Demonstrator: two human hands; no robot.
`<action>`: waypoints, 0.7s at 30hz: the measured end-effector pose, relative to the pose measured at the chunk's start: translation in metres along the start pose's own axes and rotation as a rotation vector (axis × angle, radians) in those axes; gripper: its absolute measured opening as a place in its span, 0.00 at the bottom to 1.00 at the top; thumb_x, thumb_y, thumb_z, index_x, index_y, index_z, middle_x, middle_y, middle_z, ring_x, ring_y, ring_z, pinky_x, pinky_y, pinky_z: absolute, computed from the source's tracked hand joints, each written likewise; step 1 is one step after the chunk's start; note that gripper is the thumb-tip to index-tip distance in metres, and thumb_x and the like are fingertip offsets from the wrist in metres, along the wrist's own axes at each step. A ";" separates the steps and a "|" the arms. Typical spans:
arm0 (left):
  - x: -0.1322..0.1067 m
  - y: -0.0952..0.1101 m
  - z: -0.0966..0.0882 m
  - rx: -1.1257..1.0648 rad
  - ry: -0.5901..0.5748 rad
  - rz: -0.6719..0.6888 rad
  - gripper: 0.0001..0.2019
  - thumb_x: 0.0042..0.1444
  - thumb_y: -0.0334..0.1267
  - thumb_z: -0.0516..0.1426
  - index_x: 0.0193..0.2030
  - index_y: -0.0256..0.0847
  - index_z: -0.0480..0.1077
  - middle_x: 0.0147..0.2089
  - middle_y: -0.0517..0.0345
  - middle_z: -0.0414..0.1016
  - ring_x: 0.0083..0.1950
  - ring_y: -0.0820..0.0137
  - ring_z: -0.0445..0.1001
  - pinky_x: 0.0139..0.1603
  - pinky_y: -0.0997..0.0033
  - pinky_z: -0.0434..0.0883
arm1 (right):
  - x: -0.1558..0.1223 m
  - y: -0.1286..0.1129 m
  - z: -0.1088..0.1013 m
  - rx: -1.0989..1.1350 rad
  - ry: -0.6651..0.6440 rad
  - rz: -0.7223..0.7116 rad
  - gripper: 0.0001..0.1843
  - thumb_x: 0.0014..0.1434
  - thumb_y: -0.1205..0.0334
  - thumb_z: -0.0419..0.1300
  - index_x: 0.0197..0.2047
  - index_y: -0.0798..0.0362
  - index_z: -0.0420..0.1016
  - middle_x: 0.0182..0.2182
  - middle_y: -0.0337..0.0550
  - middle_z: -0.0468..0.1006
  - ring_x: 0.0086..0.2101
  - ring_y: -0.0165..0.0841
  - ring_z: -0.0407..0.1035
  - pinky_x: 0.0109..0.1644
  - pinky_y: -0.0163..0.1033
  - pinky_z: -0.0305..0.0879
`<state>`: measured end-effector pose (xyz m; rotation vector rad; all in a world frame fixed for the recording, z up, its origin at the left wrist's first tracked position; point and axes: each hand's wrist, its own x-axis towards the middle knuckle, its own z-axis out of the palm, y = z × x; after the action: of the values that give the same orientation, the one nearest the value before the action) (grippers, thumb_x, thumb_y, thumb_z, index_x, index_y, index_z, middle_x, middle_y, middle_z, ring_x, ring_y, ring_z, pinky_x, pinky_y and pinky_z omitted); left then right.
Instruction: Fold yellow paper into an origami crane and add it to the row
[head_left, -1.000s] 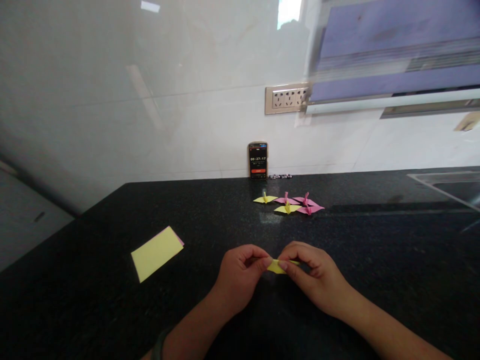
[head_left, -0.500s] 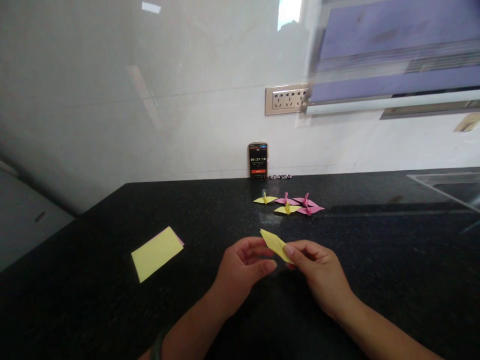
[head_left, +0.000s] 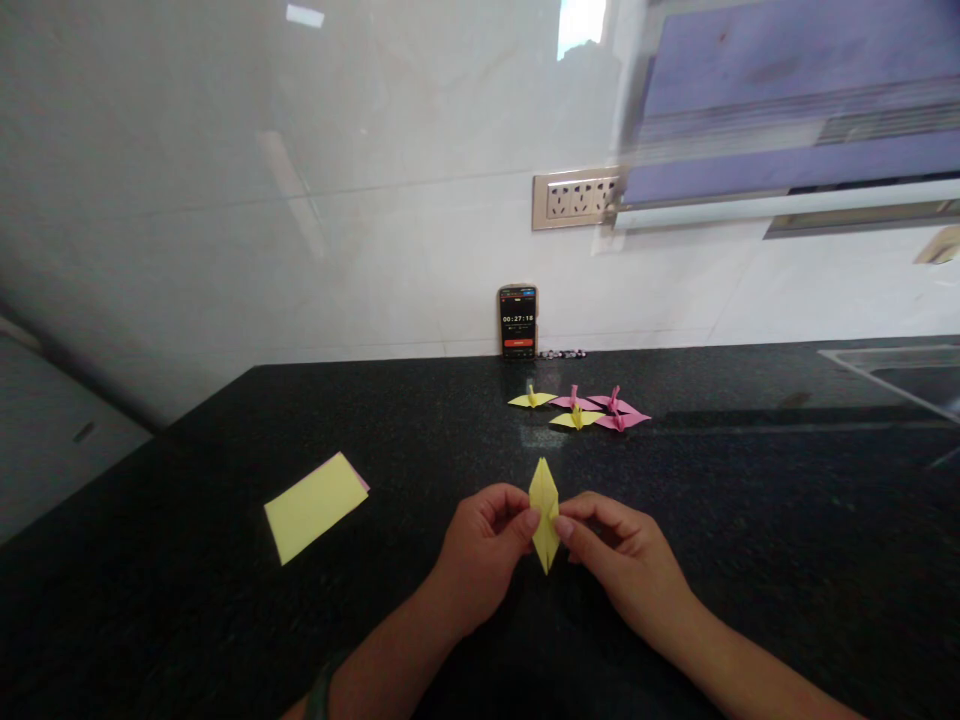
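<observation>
Between my two hands is a yellow folded paper (head_left: 544, 500), a narrow diamond with its long points toward and away from me. My left hand (head_left: 487, 545) pinches its left edge between thumb and fingers. On the opposite edge, the thumb and fingers of my right hand (head_left: 626, 550) are closed on the same paper. Beyond it stand several paper cranes, among them a yellow crane (head_left: 577, 418) and a pink crane (head_left: 620, 420). To the left lies a stack of yellow paper (head_left: 316, 508) with a pink edge showing beneath.
A phone (head_left: 518, 322) showing a timer leans against the wall, with a patterned strap or pen-like item (head_left: 562, 354) beside it. The dark countertop (head_left: 420, 420) runs to a sink edge (head_left: 885, 380) at right. A socket panel (head_left: 574, 198) is on the wall.
The folded paper has turned from slanted to upright, pointing away from me. My left hand, open beside it before, has closed on its left edge; my right hand keeps its hold.
</observation>
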<state>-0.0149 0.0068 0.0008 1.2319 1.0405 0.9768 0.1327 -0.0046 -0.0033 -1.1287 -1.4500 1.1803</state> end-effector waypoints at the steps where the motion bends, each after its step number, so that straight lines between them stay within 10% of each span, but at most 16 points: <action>1: 0.000 0.000 0.000 0.019 -0.006 0.002 0.07 0.49 0.38 0.54 0.27 0.35 0.66 0.23 0.62 0.66 0.25 0.77 0.63 0.26 0.77 0.61 | 0.000 0.000 0.000 0.017 -0.003 0.031 0.06 0.51 0.61 0.55 0.29 0.54 0.70 0.25 0.39 0.72 0.26 0.29 0.64 0.29 0.32 0.60; 21: 0.000 0.000 0.003 -0.223 -0.074 -0.102 0.11 0.47 0.40 0.56 0.31 0.33 0.70 0.26 0.56 0.72 0.27 0.73 0.69 0.33 0.71 0.67 | 0.000 -0.001 -0.002 0.112 -0.077 0.061 0.08 0.52 0.60 0.55 0.29 0.55 0.70 0.21 0.37 0.69 0.23 0.27 0.61 0.28 0.32 0.60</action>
<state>-0.0116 0.0065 0.0009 1.0141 0.9017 0.9348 0.1346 -0.0043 -0.0017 -1.0669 -1.3978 1.3440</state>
